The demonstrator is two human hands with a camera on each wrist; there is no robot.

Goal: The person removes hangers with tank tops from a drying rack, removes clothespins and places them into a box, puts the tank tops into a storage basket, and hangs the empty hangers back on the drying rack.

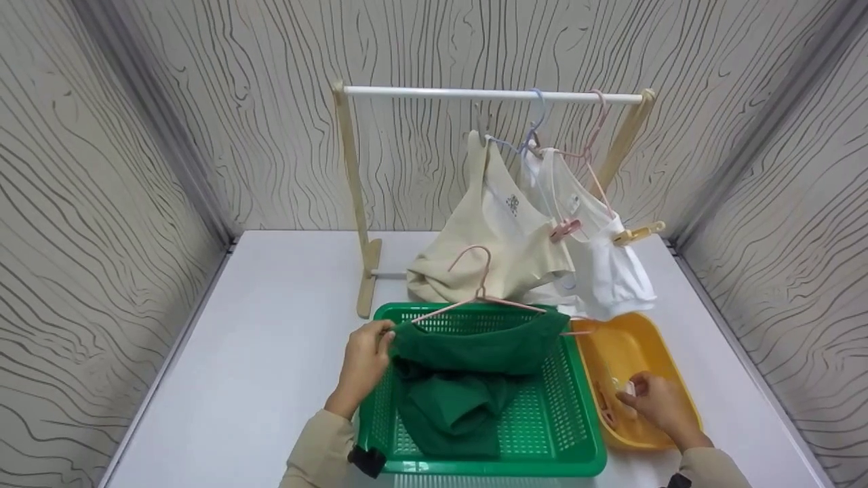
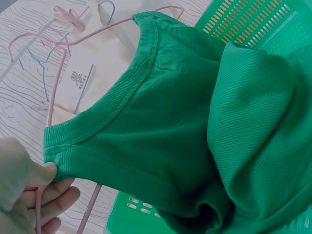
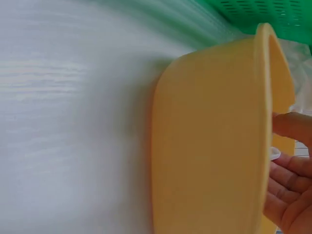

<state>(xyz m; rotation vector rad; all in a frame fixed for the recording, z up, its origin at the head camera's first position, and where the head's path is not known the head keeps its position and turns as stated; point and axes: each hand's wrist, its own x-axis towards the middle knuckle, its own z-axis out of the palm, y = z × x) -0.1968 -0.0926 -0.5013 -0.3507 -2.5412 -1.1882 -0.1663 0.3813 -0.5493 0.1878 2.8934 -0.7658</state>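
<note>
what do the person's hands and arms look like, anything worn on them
The left hand and right hand are bare, without gloves. The left sleeve and right sleeve are plain beige. A small black block sits by the left cuff; a black piece by the right is mostly cut off.

Back wall (image 1: 271, 135), left wall (image 1: 54, 271), right wall (image 1: 807, 203): pale, dark wavy grain-like lines. Grey strips (image 1: 154, 115) along both corners. White table (image 1: 271, 298) between walls; streaky light reflections on surface.
</note>
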